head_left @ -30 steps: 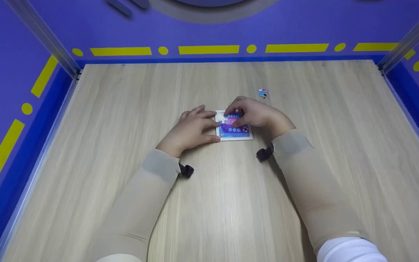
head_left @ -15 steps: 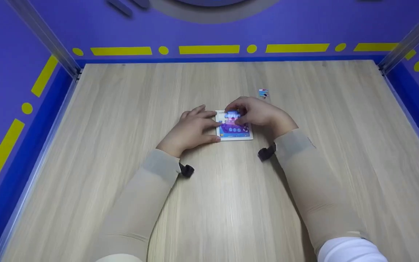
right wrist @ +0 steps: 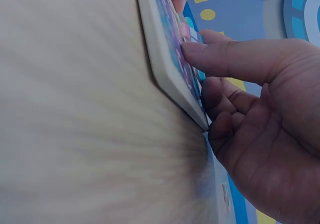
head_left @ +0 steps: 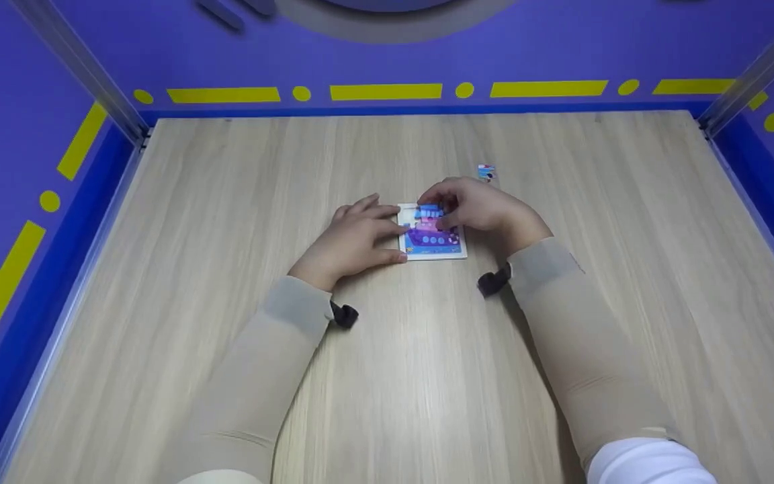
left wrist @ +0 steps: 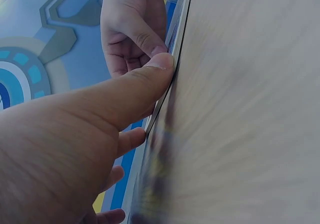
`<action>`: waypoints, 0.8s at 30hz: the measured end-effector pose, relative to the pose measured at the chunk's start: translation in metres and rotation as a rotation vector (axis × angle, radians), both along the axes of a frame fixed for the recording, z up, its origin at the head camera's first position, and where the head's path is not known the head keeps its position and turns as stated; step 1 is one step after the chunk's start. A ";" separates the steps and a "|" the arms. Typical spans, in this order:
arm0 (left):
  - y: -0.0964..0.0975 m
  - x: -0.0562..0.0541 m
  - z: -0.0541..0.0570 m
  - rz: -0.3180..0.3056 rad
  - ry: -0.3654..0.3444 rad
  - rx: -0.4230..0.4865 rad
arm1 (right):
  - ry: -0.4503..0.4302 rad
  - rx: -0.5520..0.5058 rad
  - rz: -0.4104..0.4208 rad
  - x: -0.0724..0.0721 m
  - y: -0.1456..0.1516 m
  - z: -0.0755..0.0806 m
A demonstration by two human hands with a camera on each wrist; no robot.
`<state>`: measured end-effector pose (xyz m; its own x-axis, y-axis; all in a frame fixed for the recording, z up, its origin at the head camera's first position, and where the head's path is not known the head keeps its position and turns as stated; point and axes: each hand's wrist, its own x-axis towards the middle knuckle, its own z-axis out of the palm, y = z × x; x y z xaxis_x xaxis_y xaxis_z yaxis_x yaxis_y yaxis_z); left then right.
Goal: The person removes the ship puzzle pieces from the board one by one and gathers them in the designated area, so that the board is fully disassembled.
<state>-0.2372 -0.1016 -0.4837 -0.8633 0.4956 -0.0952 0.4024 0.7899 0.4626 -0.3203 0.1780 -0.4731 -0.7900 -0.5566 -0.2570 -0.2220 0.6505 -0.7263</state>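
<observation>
A small jigsaw puzzle board (head_left: 434,256) with a white frame lies flat on the table, picturing a purple and pink ship on blue. My left hand (head_left: 364,236) rests at its left edge with fingers spread and thumb on the near left corner. Over the upper part of the board, my right hand (head_left: 474,208) pinches a blue and pink puzzle piece (head_left: 430,214) between thumb and forefinger. In the right wrist view this puzzle piece (right wrist: 187,31) stands slightly proud of the board (right wrist: 165,69), and the other fingers are curled. A pale gap shows at the board's upper left.
Beyond the right hand lies another small picture piece (head_left: 486,172), partly covered by that hand. The wood-grain table (head_left: 387,376) is bounded by purple walls (head_left: 387,60) with yellow marks at the back and sides.
The right hand has shifted slightly to the right, and its fingers have adjusted the puzzle piece at the top of the board. The left hand stays still.
</observation>
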 end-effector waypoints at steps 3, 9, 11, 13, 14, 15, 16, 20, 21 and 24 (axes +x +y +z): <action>0.000 0.000 -0.001 0.000 0.000 0.002 | 0.005 0.001 -0.017 0.000 0.000 -0.001; 0.000 -0.001 -0.001 -0.007 0.000 0.001 | 0.025 0.003 -0.023 0.001 0.000 0.001; 0.000 -0.002 -0.001 -0.006 -0.003 -0.002 | 0.037 0.008 -0.017 0.001 -0.001 0.002; 0.000 -0.002 -0.001 -0.003 -0.004 -0.004 | 0.045 0.009 -0.017 0.002 -0.001 0.002; 0.000 -0.002 -0.001 -0.003 -0.005 -0.004 | 0.047 0.007 -0.017 0.002 -0.001 0.003; 0.000 -0.002 -0.001 -0.003 -0.005 -0.003 | 0.048 0.004 -0.018 0.002 -0.001 0.003; 0.000 -0.002 -0.001 -0.004 -0.004 -0.003 | 0.048 0.001 -0.020 0.002 -0.001 0.003; 0.001 -0.002 0.000 -0.006 -0.006 0.004 | 0.030 -0.019 -0.040 0.002 0.000 0.003; 0.001 -0.001 0.000 -0.007 -0.006 0.004 | 0.026 -0.023 -0.043 0.002 0.000 0.002; 0.000 -0.001 -0.001 -0.004 -0.004 0.003 | 0.027 -0.039 -0.047 0.001 0.000 0.001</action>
<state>-0.2379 -0.1020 -0.4843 -0.8611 0.4991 -0.0972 0.4035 0.7869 0.4669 -0.3193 0.1776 -0.4721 -0.8221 -0.5275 -0.2142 -0.2114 0.6321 -0.7455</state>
